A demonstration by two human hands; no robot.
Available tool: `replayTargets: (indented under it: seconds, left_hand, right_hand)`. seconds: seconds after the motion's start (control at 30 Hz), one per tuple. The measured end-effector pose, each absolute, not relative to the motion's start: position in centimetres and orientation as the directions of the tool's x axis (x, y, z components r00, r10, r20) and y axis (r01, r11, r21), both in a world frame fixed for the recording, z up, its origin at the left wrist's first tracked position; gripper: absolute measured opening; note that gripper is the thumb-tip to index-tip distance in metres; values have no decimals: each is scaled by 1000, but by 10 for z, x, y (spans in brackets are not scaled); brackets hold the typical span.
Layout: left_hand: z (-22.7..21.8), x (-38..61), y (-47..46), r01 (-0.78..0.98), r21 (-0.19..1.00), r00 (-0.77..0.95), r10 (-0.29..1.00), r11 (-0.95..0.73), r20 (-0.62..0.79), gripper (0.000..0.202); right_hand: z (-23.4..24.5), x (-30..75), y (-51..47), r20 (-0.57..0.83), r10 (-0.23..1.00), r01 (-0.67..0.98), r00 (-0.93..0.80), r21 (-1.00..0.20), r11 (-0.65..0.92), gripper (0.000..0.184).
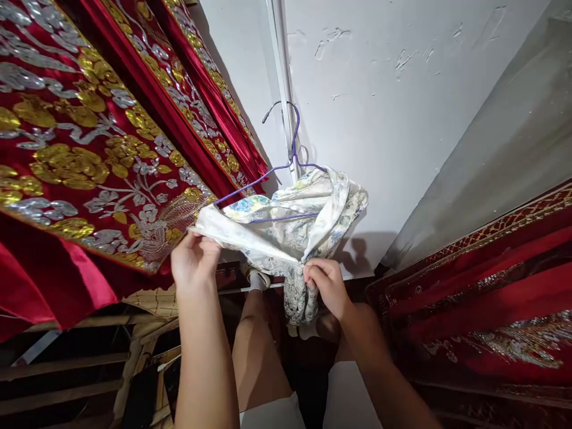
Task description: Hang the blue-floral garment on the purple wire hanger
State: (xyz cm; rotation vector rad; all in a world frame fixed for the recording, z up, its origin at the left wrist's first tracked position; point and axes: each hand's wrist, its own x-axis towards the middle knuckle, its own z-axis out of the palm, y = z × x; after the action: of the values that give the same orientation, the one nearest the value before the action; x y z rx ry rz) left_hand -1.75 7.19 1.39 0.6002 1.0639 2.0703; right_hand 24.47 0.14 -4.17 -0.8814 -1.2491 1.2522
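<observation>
Where the hands meet the cloth: the left hand (pixel 193 259) pinches one edge of the floral satin garment (pixel 286 229); the right hand (pixel 325 285) is closed on a bunched fold hanging lower down.
Below the hands: the person's bare knee and a white-socked foot, with wooden slats (pixel 67 363) further to the left.
Garment: pale, blue-flowered, crumpled between and just above both hands, half draped over the wire.
Wire hanger (pixel 292 143): purple, threaded through the garment, with its hook standing free above the hands and seemingly caught on nothing.
Left of the hands: red embroidered drapery (pixel 80 149) with gold and silver flowers, close to the left hand.
Right of the hands: more red brocade (pixel 491 286), well apart.
Beyond the hands: white wall (pixel 379 89) with chipped paint.
Risk: the slick satin looks likely to slide off the tilted wire if either grip loosens. The bare hook could snag the nearby embroidery.
Writing: no brand, label or lettering can be read.
</observation>
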Motion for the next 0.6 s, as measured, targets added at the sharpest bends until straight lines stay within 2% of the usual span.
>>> replayTargets:
  seconds: [0.07, 0.1, 0.17, 0.23, 0.27, 0.37, 0.47, 0.53, 0.6]
  left_hand:
    - [-12, -8, 72, -573, 774, -592, 789, -270, -163, 21]
    - [-25, 2, 71, -626, 750, -555, 798, -214, -235, 20]
    - [-48, 26, 68, -660, 747, -454, 836, -83, -309, 14]
    - [-63, 48, 65, -648, 761, -405, 857, -25, -317, 8]
    - [-66, 57, 63, -627, 778, -395, 873, -30, -285, 7]
    - [-59, 81, 49, -532, 841, -326, 941, -100, -94, 23]
    - [-33, 105, 21, -427, 898, -112, 992, -105, 63, 29]
    - [-13, 119, -1, -258, 955, 86, 981, -146, 173, 26]
    - [3, 128, -17, 11, 953, 256, 922, -304, 291, 23]
  right_hand:
    - [-52, 243, -11, 139, 986, -223, -93, -968, 115, 27]
    - [-58, 243, -17, 104, 993, -240, -61, -967, 86, 28]
    - [-71, 246, -27, 14, 1000, -261, 17, -965, 18, 30]
    - [-84, 253, -36, -63, 996, -251, 62, -967, -46, 30]
    - [-90, 258, -40, -87, 994, -230, 60, -971, -71, 30]
    - [-99, 273, -43, -96, 994, -105, 56, -990, -90, 37]
    - [-97, 282, -31, -21, 992, -12, 128, -1000, -19, 47]
    - [-88, 281, -18, -12, 997, -85, 76, -996, -6, 53]
    - [-75, 277, -8, -69, 993, -207, -97, -974, -88, 67]
